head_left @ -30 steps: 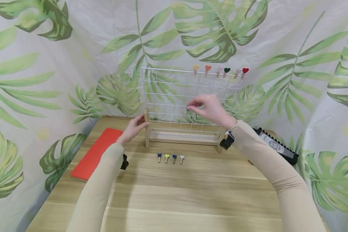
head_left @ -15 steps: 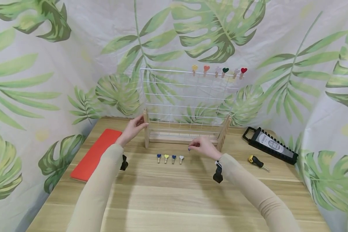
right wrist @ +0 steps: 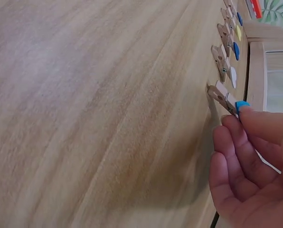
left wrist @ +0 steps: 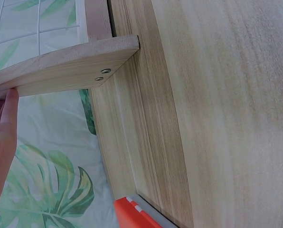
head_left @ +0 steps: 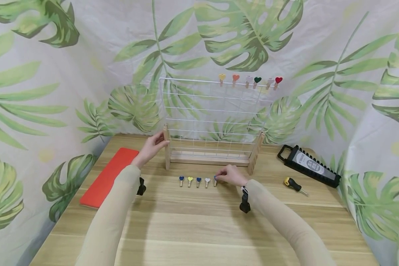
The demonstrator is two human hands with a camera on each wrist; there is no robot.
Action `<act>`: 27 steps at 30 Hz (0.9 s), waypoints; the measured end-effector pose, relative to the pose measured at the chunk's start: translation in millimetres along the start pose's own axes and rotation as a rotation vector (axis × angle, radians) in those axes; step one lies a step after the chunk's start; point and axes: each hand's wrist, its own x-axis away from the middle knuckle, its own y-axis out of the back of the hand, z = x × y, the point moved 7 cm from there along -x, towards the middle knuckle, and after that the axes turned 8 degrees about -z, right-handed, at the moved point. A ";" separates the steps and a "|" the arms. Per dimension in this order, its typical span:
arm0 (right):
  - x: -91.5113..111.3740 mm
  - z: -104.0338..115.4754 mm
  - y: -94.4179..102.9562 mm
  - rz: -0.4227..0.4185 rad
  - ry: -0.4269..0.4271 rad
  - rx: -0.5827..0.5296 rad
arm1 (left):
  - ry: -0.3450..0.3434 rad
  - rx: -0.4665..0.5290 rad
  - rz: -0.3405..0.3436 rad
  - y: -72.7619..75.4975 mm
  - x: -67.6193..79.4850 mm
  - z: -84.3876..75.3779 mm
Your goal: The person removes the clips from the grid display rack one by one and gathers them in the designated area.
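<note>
My right hand (head_left: 232, 175) pinches a small wooden clothespin (right wrist: 223, 98) with a blue heart between thumb and fingertips. Its lower end is right at the tabletop, at the right end of a row of heart clothespins: blue (head_left: 181, 181), yellow (head_left: 190, 181), blue (head_left: 198, 181) and white (head_left: 207, 182). Behind the row stands a white wire grid rack (head_left: 216, 122) on a wooden frame. My left hand (head_left: 151, 148) holds the rack's left wooden post (head_left: 167, 151); in the left wrist view a fingertip lies against the board (left wrist: 61, 76).
Several heart clothespins, among them a red one (head_left: 278, 81), sit along the rack's top right bar. A red flat case (head_left: 108, 179) lies left. At right lie a black tool holder (head_left: 310, 166) and a yellow-black screwdriver (head_left: 295, 185). A leaf-print cloth (head_left: 96, 55) hangs behind.
My right hand has come down from in front of the grid to the tabletop, bringing the blue heart clothespin to the row's right end. My left hand stays on the post.
</note>
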 end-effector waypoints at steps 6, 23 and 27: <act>-3.4 -6.2 -5.8 0.049 -0.053 -0.054 | 0.013 -0.020 0.006 -0.2 2.3 -0.1; -7.0 -3.8 -4.2 0.083 -0.011 0.014 | 0.000 -0.012 0.003 1.4 0.2 -2.9; -6.6 -2.1 -5.2 0.099 -0.013 0.010 | 0.011 -0.009 0.006 0.6 0.8 -0.4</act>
